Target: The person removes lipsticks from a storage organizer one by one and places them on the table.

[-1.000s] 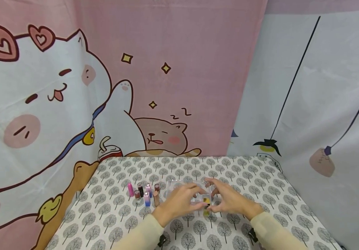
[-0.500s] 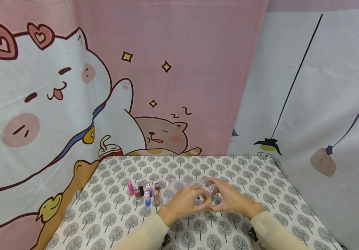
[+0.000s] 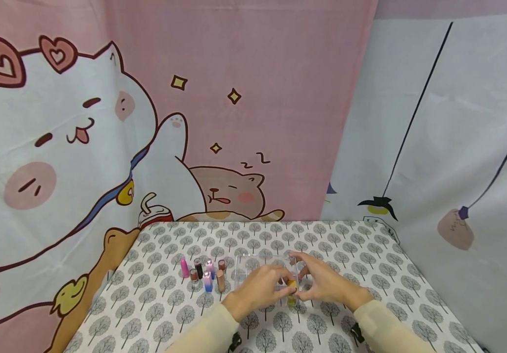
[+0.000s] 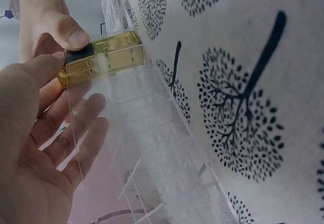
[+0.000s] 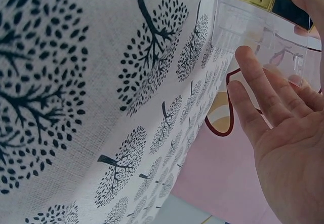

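Observation:
A clear plastic organizer (image 3: 241, 267) with several compartments stands on the patterned cloth. Upright in its near right corner is a gold lipstick tube (image 4: 119, 51) with a black band; I see it rotated in the wrist views. My left hand (image 3: 260, 288) pinches the top of this tube between thumb and fingers, its other fingers spread behind the clear wall in the left wrist view. Spanning the organizer's right side, my right hand (image 3: 326, 280) holds it, fingers towards the far corner and thumb at the near corner beside the black band. The left hand partly hides the organizer's front in the head view.
Left of the organizer stand several cosmetics: a pink tube (image 3: 185, 268), a black-capped tube (image 3: 198, 268), a blue-and-pink lipstick (image 3: 208, 282), a brown tube (image 3: 220, 281) and small dark red pots. The tree-print cloth (image 3: 156, 314) covers the table; a cartoon curtain (image 3: 280, 98) hangs behind.
My left hand has shifted slightly right, its index finger lowering onto the top of the gold tube. The right hand and organizer stay in place.

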### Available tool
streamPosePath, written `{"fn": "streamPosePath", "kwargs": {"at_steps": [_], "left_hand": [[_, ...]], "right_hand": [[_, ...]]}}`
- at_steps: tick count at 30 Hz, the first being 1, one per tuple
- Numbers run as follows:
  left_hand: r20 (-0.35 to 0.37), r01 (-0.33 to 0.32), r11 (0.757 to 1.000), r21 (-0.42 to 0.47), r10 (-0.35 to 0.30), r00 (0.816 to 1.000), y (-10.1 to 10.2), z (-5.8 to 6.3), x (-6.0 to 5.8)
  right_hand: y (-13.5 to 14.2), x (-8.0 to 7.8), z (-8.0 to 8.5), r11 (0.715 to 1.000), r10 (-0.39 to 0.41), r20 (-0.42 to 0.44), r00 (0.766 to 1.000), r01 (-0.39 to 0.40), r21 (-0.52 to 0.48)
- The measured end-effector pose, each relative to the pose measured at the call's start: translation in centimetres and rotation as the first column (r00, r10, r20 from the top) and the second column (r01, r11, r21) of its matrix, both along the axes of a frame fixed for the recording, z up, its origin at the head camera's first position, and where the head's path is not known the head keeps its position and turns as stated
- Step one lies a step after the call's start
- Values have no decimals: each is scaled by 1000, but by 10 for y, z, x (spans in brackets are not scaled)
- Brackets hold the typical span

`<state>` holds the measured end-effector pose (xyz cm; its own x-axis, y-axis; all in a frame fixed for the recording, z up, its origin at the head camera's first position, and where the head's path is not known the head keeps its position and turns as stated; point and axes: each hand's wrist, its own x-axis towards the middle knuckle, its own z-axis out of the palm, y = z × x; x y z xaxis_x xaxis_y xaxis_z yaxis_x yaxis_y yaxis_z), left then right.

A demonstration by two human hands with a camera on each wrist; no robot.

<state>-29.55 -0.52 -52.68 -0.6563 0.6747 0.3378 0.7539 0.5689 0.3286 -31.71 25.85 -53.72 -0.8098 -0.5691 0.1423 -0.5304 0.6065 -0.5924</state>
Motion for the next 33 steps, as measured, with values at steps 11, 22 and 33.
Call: {"fn": "streamPosePath", "kwargs": {"at_steps": [11, 22, 33], "left_hand": [[72, 50, 994, 99, -58, 996, -2, 6, -1], [42, 99, 987, 126, -105, 994, -2, 8, 0], [6, 114, 988, 107, -115, 993, -3, 16, 1]], "right_hand": [[-2, 0, 2, 1000, -14, -16, 1000, 14, 7], [-2, 1, 0, 1000, -14, 3, 1000, 14, 5], [-2, 2, 1, 1000, -13, 3, 1000, 13, 5]]}}
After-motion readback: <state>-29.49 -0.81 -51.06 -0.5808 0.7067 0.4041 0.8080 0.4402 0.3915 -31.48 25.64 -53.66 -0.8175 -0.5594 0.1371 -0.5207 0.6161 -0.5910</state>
